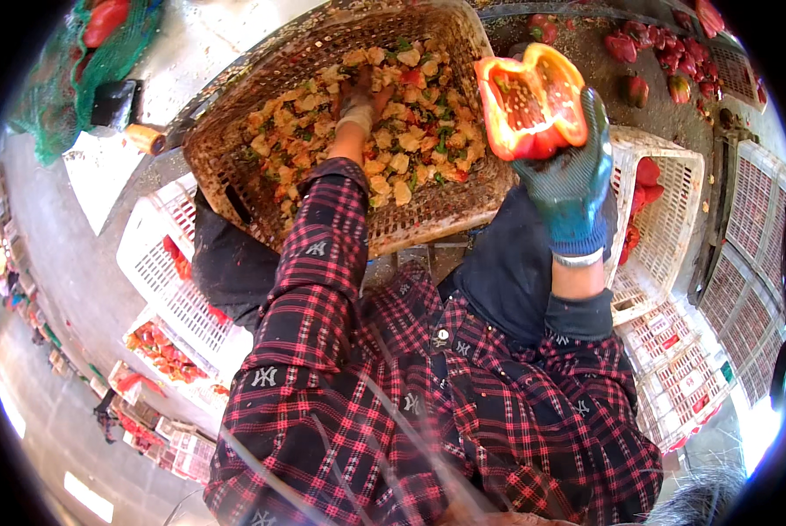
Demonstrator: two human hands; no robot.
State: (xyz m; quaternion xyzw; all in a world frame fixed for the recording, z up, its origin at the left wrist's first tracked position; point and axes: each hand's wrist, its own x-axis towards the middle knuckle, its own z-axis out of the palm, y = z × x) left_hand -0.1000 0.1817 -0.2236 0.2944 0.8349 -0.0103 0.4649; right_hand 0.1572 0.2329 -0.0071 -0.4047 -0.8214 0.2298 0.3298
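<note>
A halved red pepper [533, 105], yellow along its cut rim with pale seeds inside, is held up at the upper right in my gloved right hand [568, 175], the cut face showing. My left hand [360, 105], wrapped in something pale near the wrist, is down in a dirty brown plastic basket [419, 223] among many pepper cores [402, 149] with bits of green stem; its fingertips are partly hidden there, so their grip is unclear.
White crates [156, 245] with red peppers stand at left; more crates [660, 237] are at right, beside grey racks [739, 228]. Loose red peppers [660, 48] lie at upper right. A green net [77, 96] and a dark object [113, 105] are at upper left.
</note>
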